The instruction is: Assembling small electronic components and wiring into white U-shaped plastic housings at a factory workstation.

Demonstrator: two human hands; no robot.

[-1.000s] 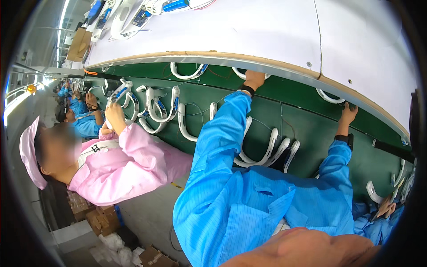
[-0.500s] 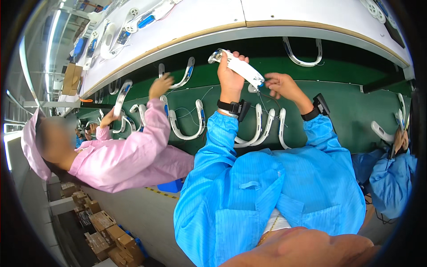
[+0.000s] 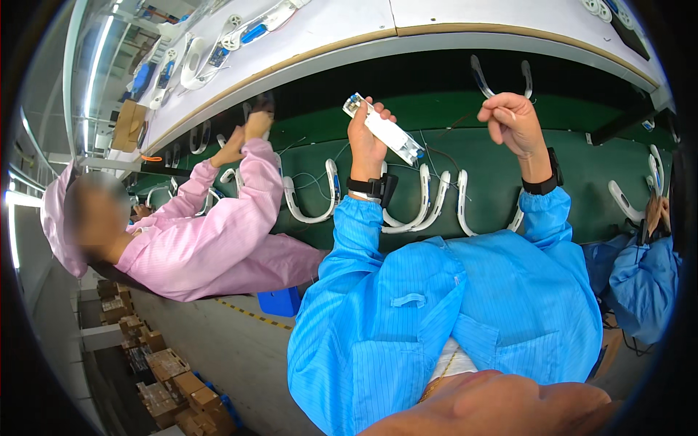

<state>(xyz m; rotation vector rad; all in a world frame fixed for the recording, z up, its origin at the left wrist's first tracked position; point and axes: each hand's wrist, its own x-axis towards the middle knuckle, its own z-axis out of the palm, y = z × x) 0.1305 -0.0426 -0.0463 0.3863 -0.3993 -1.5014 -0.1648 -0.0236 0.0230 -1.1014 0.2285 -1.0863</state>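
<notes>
My left hand (image 3: 368,149) is wrapped round a white curved plastic housing (image 3: 392,134), held tilted above the green work surface. Small metal and blue parts show at both its ends, and thin wires hang near the lower one. Off to the right and apart from the housing is my right hand (image 3: 515,123), its fingers bent and its fingertips pinched together. Whatever lies between them, if anything, is too small to make out. Just beyond that hand lies a white U-shaped piece (image 3: 527,73). More white U-shaped housings (image 3: 425,203) rest close to my body, with thin wires around them.
A white shelf (image 3: 342,58) with loose parts runs across the far side above the green bench (image 3: 582,174). On the left a co-worker in a pink sleeve (image 3: 247,196) handles a piece; at far right is a blue sleeve (image 3: 640,276). Cardboard boxes (image 3: 167,363) stand on the floor.
My right hand has drawn away from the housing's wire end, moving right with its fingers now bent in. The housing in my left hand has turned and dropped slightly. The co-worker's hands have come together.
</notes>
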